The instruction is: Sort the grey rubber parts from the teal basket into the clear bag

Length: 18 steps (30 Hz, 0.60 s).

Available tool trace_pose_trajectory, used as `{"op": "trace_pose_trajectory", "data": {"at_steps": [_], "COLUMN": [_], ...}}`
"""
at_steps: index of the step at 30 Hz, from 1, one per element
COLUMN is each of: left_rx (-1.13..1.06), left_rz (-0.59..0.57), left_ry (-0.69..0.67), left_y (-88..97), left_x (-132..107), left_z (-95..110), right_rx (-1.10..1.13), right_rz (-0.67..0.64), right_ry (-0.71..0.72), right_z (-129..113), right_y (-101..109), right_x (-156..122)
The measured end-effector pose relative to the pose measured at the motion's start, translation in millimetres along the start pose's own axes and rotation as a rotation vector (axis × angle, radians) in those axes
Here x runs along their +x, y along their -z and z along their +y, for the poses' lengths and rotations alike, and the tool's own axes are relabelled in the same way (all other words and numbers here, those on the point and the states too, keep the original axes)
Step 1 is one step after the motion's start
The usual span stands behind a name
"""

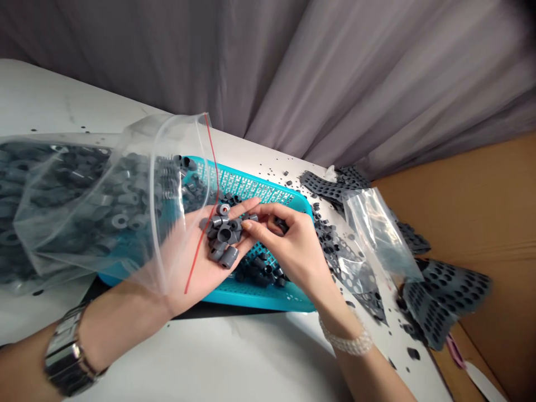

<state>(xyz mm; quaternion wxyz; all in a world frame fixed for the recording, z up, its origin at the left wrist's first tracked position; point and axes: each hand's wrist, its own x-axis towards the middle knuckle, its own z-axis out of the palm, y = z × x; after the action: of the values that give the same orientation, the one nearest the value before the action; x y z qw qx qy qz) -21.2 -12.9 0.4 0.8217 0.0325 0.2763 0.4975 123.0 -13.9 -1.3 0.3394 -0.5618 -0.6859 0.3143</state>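
My left hand (205, 285) lies palm up with a small heap of short grey tube-shaped pieces (226, 234) on the palm and fingers. Thumb and forefinger of my right hand (288, 240) pinch one grey piece (252, 218) at the edge of that heap, and another dark piece (280, 224) shows inside its curled fingers. A transparent zip bag (138, 134) with a red line along its mouth hangs over my left wrist and palm. Below both hands sits a turquoise perforated basket (307, 209) with more grey pieces (262, 272) in it.
To the left, a large mass of grey tube pieces (25, 178) is partly seen through the bag. At right lie perforated grey sheets (448, 296), another transparent bag (381, 229) and loose bits on the white table (251, 346). A curtain (234, 61) and brown cardboard (469, 206) stand behind.
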Motion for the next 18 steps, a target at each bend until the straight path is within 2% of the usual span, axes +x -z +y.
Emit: {"op": "trace_pose_trajectory", "data": {"at_steps": [7, 9, 11, 15, 18], "left_rx": [-0.015, -0.015, -0.017, -0.039, -0.036], "left_rz": [0.046, 0.062, 0.071, 0.085, 0.085], "left_ry": [-0.016, -0.031, -0.032, 0.016, 0.027], "left_y": [-1.4, -1.2, -0.7, -1.2, -3.5], "left_x": [3, 3, 4, 1, -1], "left_z": [0, 0, 0, 1, 0], "right_rx": [-0.247, -0.226, -0.046, 0.639, 0.954], "right_rz": [0.16, 0.181, 0.139, -0.08, -0.123], "right_ry": [0.138, 0.128, 0.044, -0.235, -0.329], "right_z": [-4, -5, -5, -3, -1], "right_y": [-2, -1, 2, 13, 19], "right_x": [-4, -4, -3, 4, 8]}}
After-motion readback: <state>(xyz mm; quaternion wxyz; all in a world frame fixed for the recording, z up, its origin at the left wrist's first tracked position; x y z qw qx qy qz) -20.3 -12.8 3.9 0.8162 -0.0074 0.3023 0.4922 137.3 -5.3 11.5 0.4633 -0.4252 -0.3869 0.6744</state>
